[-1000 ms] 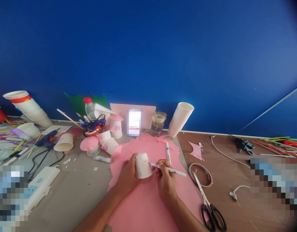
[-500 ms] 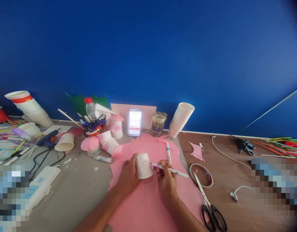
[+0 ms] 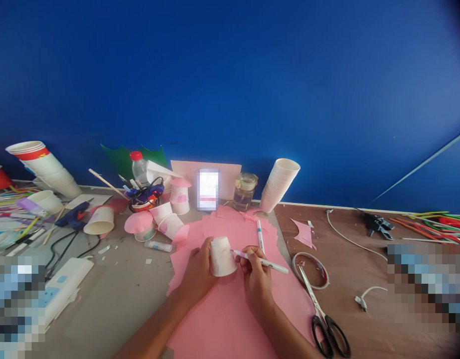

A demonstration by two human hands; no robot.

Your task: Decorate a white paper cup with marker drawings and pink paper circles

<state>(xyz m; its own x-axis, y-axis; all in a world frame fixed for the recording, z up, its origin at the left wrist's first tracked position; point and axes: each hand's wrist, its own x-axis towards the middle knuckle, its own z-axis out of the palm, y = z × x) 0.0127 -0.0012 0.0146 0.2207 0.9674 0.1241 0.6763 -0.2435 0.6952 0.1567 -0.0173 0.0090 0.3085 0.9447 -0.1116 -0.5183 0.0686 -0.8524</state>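
Observation:
A white paper cup (image 3: 223, 259) with faint pink marks is upside down over the pink paper (image 3: 222, 319). My left hand (image 3: 200, 264) grips it from the left side. In my right hand (image 3: 256, 279) is a white and pink marker (image 3: 267, 262), its tip at the right side of the cup. Another marker (image 3: 260, 237) with a blue band lies on the pink paper just behind my right hand. Cups with pink tops, one of them a stacked pair (image 3: 180, 195), stand behind to the left.
Scissors (image 3: 319, 311) and a tape roll (image 3: 311, 270) lie at the right. Behind are a glass jar (image 3: 245, 192), a lit phone (image 3: 208, 189) and a leaning cup stack (image 3: 280, 184). A glue gun (image 3: 75, 214) and power strip (image 3: 63, 286) are at the left.
The marker in my right hand has shifted slightly left against the cup. The whole view has moved a little; my left hand keeps its hold.

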